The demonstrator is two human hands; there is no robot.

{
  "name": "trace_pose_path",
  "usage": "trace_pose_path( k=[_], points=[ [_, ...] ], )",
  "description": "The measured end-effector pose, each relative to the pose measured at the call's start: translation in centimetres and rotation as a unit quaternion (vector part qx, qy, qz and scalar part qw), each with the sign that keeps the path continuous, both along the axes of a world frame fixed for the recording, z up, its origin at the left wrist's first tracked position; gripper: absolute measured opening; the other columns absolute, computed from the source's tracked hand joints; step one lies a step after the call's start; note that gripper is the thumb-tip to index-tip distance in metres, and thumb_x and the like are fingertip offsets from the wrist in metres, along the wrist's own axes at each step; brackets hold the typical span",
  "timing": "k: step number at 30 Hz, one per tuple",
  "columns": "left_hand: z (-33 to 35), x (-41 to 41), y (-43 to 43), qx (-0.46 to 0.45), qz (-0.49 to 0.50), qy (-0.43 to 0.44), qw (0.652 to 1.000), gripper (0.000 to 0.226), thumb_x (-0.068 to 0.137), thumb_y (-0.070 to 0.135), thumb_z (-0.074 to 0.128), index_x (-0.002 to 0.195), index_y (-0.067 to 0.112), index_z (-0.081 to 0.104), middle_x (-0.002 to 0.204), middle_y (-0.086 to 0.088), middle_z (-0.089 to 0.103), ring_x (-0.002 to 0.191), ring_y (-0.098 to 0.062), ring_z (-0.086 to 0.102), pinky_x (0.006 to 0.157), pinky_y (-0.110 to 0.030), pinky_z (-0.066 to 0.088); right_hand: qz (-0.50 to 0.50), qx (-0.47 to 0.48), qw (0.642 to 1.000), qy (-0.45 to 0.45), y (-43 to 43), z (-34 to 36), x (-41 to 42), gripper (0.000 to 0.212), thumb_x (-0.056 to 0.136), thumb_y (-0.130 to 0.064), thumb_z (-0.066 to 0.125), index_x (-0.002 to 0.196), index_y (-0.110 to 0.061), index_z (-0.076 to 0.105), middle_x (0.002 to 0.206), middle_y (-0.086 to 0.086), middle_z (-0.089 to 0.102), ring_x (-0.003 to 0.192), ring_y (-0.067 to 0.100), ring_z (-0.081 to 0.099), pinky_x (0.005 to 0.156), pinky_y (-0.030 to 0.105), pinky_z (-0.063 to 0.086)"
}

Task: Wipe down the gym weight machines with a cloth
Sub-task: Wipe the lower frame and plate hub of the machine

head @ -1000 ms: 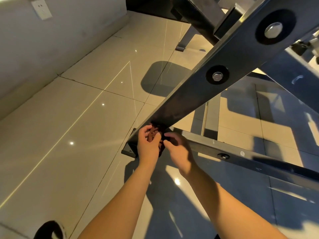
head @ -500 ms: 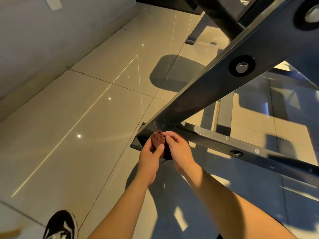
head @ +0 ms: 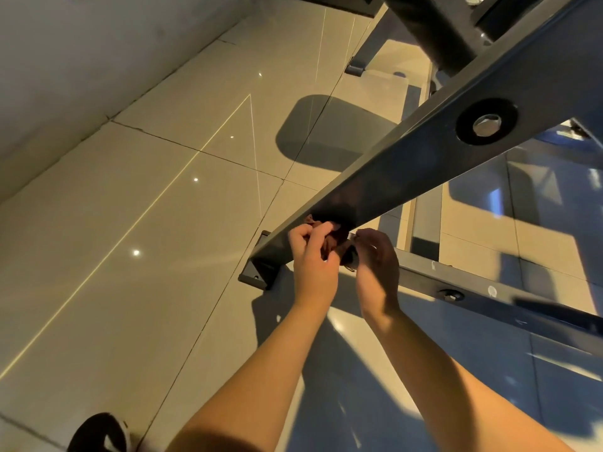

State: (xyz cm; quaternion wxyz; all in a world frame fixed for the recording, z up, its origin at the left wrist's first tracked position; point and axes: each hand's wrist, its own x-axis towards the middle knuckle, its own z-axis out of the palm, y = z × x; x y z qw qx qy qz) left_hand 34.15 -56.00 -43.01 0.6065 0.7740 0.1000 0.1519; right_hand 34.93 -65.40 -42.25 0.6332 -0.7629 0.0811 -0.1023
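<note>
Dark shoe point(head: 98, 432) at the near edge of the tiled floor point(head: 146, 272), low left. Both bare forearms reached forward to the foot of the weight machine.

Left hand point(head: 313, 265): fingers curled round a bunched reddish-brown cloth point(head: 332, 238), holding it against the lower end of the slanted black beam point(head: 424, 171), where the beam meets the base rail point(head: 489, 298).

Right hand point(head: 375, 269): just beside the cloth on its right, fingers bent inward (contact lay in shadow; could not tell whether they gripped the cloth).

Foot plate point(head: 257, 275) sat flat on the floor, just left of the hands. Farther up the beam, a hex bolt point(head: 486, 124) in a round black washer. Beyond, more dark frame members, and a pale wall point(head: 81, 76) at left.
</note>
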Motion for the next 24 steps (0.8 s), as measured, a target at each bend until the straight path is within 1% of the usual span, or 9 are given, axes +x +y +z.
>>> trace_pose_path(
  k=[2,5,7,9,11,14,17,21,24],
  points=[
    [-0.7,0.7,0.0,0.008,0.012,0.005,1.000,0.036,0.090,-0.009,0.059,0.114,0.018,0.064,0.124,0.003,0.038,0.112,-0.004,0.049,0.090,0.000,0.041,0.024,0.014,1.000,0.011,0.1,0.2,0.1,0.015,0.105,-0.018,0.052,0.107,-0.029,0.062,0.105,-0.005,0.067,0.094,0.006,0.065,0.077,0.015,0.053],
    [-2.7,0.8,1.1,-0.040,0.054,0.062,0.996,0.040,0.092,-0.009,0.056,0.107,0.028,0.062,0.121,0.007,0.041,0.110,0.000,0.053,0.091,-0.005,0.046,0.073,0.012,0.994,0.081,1.0,0.1,0.6,0.022,0.104,-0.019,0.055,0.121,-0.031,0.058,0.106,-0.020,0.065,0.097,-0.005,0.064,0.077,0.009,0.050],
    [-4.2,1.0,1.9,-0.078,0.080,0.114,0.987,0.044,0.092,-0.009,0.055,0.108,0.032,0.060,0.123,0.007,0.044,0.116,-0.011,0.056,0.099,-0.015,0.047,0.071,0.011,0.992,0.105,1.5,0.2,0.6,0.033,0.102,-0.015,0.056,0.131,-0.028,0.051,0.113,-0.019,0.064,0.099,-0.012,0.061,0.074,0.004,0.047],
    [-4.7,1.4,2.3,-0.095,0.090,0.152,0.980,0.047,0.093,-0.009,0.054,0.110,0.035,0.058,0.127,0.006,0.044,0.121,-0.020,0.056,0.108,-0.032,0.047,0.068,0.022,0.991,0.110,1.8,0.3,0.6,0.036,0.100,-0.010,0.056,0.130,-0.029,0.049,0.108,-0.025,0.061,0.092,-0.022,0.058,0.069,-0.001,0.044],
    [-4.5,1.1,2.3,-0.116,0.090,0.158,0.976,0.043,0.095,-0.004,0.056,0.115,0.035,0.059,0.131,0.008,0.043,0.124,-0.019,0.055,0.109,-0.035,0.047,0.075,0.027,0.990,0.113,1.8,0.2,0.4,0.038,0.101,-0.008,0.055,0.129,-0.033,0.047,0.104,-0.032,0.058,0.090,-0.025,0.056,0.066,-0.003,0.043],
    [-3.9,-0.6,1.6,-0.123,0.051,0.098,0.986,0.035,0.099,0.013,0.060,0.129,0.032,0.060,0.135,0.009,0.042,0.122,-0.004,0.054,0.095,-0.010,0.046,0.058,-0.007,0.993,0.102,2.0,-0.2,-0.5,0.035,0.102,-0.016,0.057,0.126,-0.040,0.049,0.108,-0.032,0.059,0.104,-0.009,0.061,0.076,0.004,0.047],
    [-3.0,-0.7,0.8,-0.095,0.032,0.044,0.994,0.031,0.100,0.015,0.060,0.123,0.034,0.062,0.134,0.010,0.041,0.118,0.009,0.049,0.091,-0.001,0.041,0.027,-0.049,0.995,0.082,2.4,-1.1,-0.5,0.027,0.100,-0.021,0.060,0.122,-0.036,0.057,0.107,-0.028,0.062,0.104,0.004,0.064,0.091,0.021,0.053],
    [-3.5,0.6,2.0,-0.118,0.080,0.065,0.988,0.034,0.097,0.003,0.060,0.111,0.034,0.061,0.129,0.008,0.044,0.114,-0.006,0.055,0.092,-0.009,0.049,0.040,-0.055,0.992,0.107,2.4,-0.6,-0.1,0.031,0.100,-0.017,0.057,0.127,-0.030,0.056,0.111,-0.021,0.062,0.108,0.006,0.063,0.089,0.018,0.052],
    [-4.8,1.3,4.1,-0.147,0.116,0.115,0.976,0.037,0.098,0.006,0.059,0.104,0.043,0.059,0.139,0.006,0.044,0.122,-0.015,0.054,0.093,-0.025,0.055,0.093,-0.047,0.982,0.155,2.1,-0.6,-0.7,0.051,0.101,-0.017,0.059,0.145,-0.035,0.042,0.141,-0.015,0.054,0.128,0.009,0.051,0.103,0.028,0.047]
  ],
)
